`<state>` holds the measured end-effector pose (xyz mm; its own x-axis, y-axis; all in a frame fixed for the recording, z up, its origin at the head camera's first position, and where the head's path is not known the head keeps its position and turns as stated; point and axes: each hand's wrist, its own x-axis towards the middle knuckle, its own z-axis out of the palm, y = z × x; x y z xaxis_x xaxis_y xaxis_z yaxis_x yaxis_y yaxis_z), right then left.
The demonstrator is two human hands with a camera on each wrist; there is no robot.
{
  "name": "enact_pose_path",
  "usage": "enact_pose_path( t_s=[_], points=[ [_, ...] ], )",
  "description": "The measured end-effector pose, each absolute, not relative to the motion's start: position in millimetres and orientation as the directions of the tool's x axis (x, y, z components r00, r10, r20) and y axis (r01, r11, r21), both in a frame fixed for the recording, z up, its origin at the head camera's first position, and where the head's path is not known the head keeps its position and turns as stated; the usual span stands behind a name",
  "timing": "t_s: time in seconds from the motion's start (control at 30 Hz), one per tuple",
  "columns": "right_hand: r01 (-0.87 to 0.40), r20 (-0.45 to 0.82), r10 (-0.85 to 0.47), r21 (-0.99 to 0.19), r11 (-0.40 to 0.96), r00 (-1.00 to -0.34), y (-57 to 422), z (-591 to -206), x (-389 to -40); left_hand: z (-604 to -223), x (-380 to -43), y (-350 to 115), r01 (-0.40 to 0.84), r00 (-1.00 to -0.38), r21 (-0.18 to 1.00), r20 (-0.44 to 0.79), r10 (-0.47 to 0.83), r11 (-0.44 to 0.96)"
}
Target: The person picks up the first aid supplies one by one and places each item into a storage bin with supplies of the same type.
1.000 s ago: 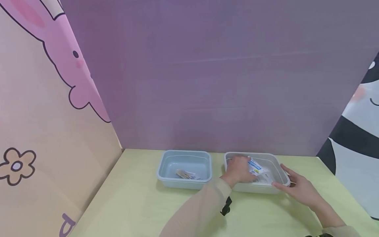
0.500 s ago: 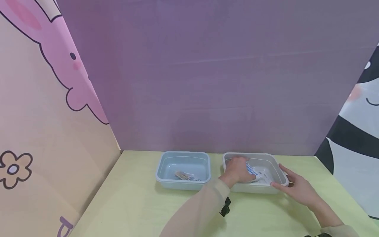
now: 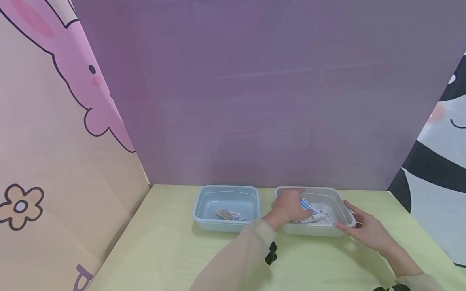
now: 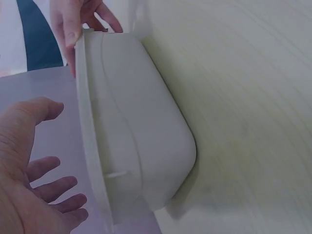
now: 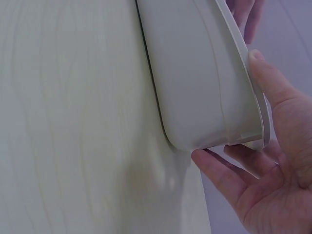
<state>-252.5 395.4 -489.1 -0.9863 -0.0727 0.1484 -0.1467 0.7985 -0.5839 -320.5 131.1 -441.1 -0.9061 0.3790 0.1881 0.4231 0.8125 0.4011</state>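
A whitish plastic basin (image 3: 316, 230) stands on the right part of the table, holding white packets with blue print (image 3: 307, 205). Over its left end hovers my left hand (image 3: 289, 205). The left wrist view shows that hand's fingers spread and slightly bent, with nothing between them, beside the basin's rim (image 4: 90, 126). My right hand (image 3: 371, 231) grips the basin's right end. In the right wrist view its thumb (image 5: 270, 80) lies on the rim and its fingers (image 5: 219, 170) reach under the edge. The left hand hides part of the basin's inside.
Left of the whitish basin stands a light blue basin (image 3: 222, 227), with a small clear-wrapped bundle of thin sticks (image 3: 227, 214) inside. The yellow-green table (image 3: 164, 250) meets a purple backdrop (image 3: 233, 121) behind, and printed panels (image 3: 73, 161) rise at the sides.
My left hand has shifted slightly left and up over the whitish basin. The blue-printed packet has moved left inside it. My right hand keeps its hold on the rim.
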Motion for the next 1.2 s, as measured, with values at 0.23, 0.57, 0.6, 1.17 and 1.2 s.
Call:
enact_pose_path(
  t_s=[0.23, 0.57, 0.6, 1.17, 1.2],
  points=[
    [-0.196, 0.177, -0.112, -0.582, 0.790, -0.978, 393, -484, -257, -431, -326, 99, 0.492, -0.870, 0.432, 0.271, 0.412, 0.756],
    [-0.177, 0.162, -0.106, -0.536, 0.825, -0.981, 397, -477, -260, -425, -338, 53, 0.498, -0.867, 0.492, 0.306, 0.393, 0.714],
    [-0.174, 0.159, -0.103, -0.533, 0.828, -0.982, 399, -477, -260, -426, -340, 50, 0.496, -0.868, 0.493, 0.304, 0.392, 0.715],
    [-0.155, 0.165, -0.088, -0.458, 0.875, -0.982, 414, -471, -259, -425, -350, -14, 0.404, -0.907, 0.440, 0.307, 0.288, 0.802],
    [-0.153, 0.169, -0.085, -0.439, 0.885, -0.982, 417, -469, -259, -425, -351, -21, 0.408, -0.903, 0.434, 0.323, 0.284, 0.803]
  ],
)
